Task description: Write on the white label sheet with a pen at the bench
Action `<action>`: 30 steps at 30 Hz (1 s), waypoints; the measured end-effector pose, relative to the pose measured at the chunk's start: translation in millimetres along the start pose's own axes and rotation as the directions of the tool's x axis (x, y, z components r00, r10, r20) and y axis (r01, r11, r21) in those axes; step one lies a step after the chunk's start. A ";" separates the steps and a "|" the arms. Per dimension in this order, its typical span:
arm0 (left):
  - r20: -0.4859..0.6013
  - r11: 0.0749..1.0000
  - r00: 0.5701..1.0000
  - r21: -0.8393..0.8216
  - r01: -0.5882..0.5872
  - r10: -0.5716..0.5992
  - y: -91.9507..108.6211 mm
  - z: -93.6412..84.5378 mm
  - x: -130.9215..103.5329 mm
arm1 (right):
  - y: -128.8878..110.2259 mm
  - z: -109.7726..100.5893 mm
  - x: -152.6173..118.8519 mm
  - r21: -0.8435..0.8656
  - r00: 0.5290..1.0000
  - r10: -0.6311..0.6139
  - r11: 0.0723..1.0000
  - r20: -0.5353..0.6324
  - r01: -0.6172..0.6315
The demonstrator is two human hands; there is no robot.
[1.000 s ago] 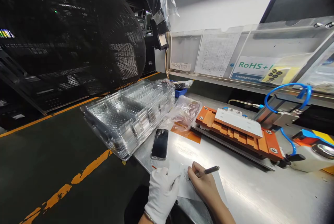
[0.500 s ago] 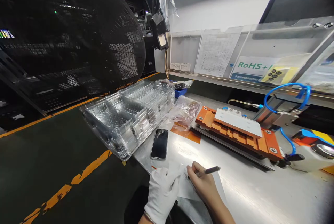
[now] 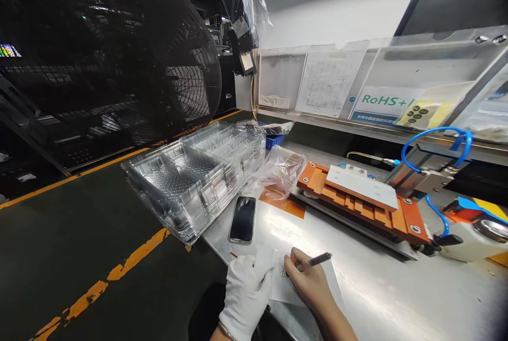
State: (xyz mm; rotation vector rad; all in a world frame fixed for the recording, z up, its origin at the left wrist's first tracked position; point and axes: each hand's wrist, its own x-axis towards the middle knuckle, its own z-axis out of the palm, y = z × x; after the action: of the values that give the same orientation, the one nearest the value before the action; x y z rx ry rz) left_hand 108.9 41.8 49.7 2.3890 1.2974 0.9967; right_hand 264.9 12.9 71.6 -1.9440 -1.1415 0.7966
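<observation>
My right hand (image 3: 311, 277) is bare and closed round a dark pen (image 3: 318, 260), which tilts up to the right. The fingers press close to a sheet of white paper (image 3: 283, 290) lying at the front edge of the metal table, where small dark marks show beside the fingertips. In a white glove, my left hand (image 3: 246, 293) rests over the paper's left part with its fingers curled. What those fingers hold, if anything, blends into the white and cannot be made out. Just beyond the left hand lies a smartphone (image 3: 242, 219) with a dark screen.
Stacked clear plastic trays (image 3: 206, 187) stand on the left, partly over the table edge. Behind the phone lie a clear plastic bag (image 3: 280, 169) and an orange sheet (image 3: 291, 207). An orange fixture (image 3: 357, 198) and a white bottle (image 3: 474, 240) sit on the right. A large fan (image 3: 159, 55) rises at left.
My right hand and the pen have shifted very slightly, the pen's top end moving a little left. The left hand, phone and trays look unmoved.
</observation>
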 end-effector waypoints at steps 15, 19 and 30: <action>-0.027 1.000 0.999 -0.016 0.021 -0.022 -0.2 2.5 -0.5 | -11.9 -4.5 -0.2 0.118 0.993 0.085 0.990 -0.083 -0.075; -0.050 0.999 0.998 -0.005 0.032 -0.033 -0.5 5.3 -2.8 | -13.3 -5.7 0.0 0.149 0.990 0.106 0.985 -0.089 -0.092; -0.053 1.000 0.998 0.005 -0.016 0.017 1.9 -0.1 0.4 | -15.4 -5.3 -1.6 0.148 0.988 0.128 0.982 -0.084 -0.115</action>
State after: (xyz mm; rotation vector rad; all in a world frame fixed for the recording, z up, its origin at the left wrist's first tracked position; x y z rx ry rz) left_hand 110.2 41.1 50.9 2.3958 1.3011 1.0694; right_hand 261.5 15.2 87.5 -1.9237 -0.8924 0.8196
